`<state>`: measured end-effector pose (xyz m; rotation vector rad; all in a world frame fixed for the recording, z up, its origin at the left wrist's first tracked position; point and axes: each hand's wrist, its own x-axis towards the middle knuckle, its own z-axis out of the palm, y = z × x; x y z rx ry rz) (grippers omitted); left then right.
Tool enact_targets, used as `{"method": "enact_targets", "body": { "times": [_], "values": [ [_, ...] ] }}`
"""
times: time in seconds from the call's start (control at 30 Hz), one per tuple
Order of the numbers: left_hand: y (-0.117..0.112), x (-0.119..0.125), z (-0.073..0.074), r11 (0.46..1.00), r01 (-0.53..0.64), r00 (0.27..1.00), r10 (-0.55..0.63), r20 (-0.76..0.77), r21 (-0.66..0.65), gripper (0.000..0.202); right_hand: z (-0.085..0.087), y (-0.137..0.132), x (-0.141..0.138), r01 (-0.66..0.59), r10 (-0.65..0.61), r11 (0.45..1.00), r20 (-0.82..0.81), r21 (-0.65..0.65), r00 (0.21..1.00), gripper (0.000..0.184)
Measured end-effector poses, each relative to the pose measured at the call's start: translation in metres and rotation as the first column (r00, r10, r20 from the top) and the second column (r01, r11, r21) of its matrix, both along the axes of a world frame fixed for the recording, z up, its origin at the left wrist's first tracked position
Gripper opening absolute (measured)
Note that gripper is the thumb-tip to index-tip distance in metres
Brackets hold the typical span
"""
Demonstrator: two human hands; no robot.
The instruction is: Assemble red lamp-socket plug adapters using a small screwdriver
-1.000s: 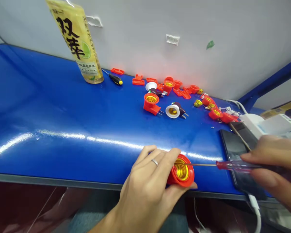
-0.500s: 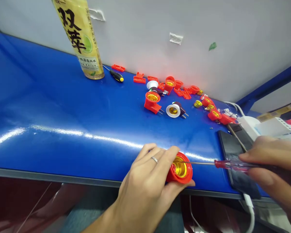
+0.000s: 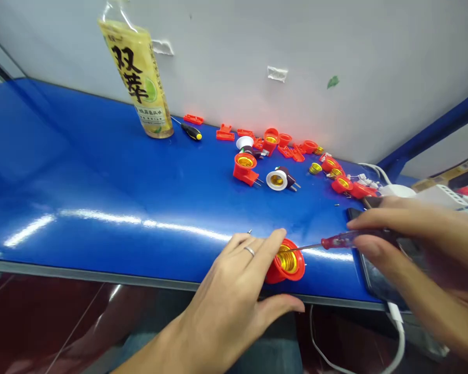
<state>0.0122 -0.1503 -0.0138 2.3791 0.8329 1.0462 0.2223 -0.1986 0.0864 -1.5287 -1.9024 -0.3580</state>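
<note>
My left hand [image 3: 234, 291] is wrapped round a red lamp socket [image 3: 286, 261] with a brass threaded insert, held on its side at the front edge of the blue table [image 3: 101, 197]. A ring sits on one finger. My right hand [image 3: 421, 259] pinches a screwdriver [image 3: 337, 240] with a clear red handle. Its thin metal shaft points left into the socket's open mouth.
A yellow drink bottle [image 3: 140, 78] stands at the back by the wall, a small black-and-yellow screwdriver [image 3: 191, 132] beside it. Several red and white sockets [image 3: 276, 179] and loose red parts lie at the back right. A dark phone [image 3: 374, 270] with a white cable lies under my right hand.
The view has shifted down and back. My right hand has risen and tilted the screwdriver, its tip still in the socket. My left hand keeps hold of the socket.
</note>
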Motion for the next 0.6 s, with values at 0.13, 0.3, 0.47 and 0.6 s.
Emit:
{"method": "enact_targets", "body": {
  "times": [0.13,0.3,0.47,0.6],
  "values": [
    [0.003,-0.007,0.005,0.998,0.024,0.996,-0.030,-0.084,-0.065,0.067,0.002,0.005,-0.009,-0.105,0.100,0.993,0.090,0.056,0.991,0.006],
    [0.038,-0.004,0.019,0.990,0.108,0.983,-0.120,-0.138,-0.088,0.048,-0.002,0.020,-0.013,-0.159,0.158,0.985,0.011,0.061,0.987,0.007],
    [0.090,-0.001,0.031,0.970,0.204,0.959,-0.225,-0.172,-0.133,0.054,-0.019,0.049,-0.010,-0.130,0.138,0.990,-0.220,0.052,0.966,0.010],
    [0.115,-0.002,0.030,0.963,0.255,0.942,-0.268,-0.200,-0.088,0.057,-0.021,0.077,-0.012,-0.134,0.139,0.990,-0.300,0.037,0.944,0.010]
  ]
}}
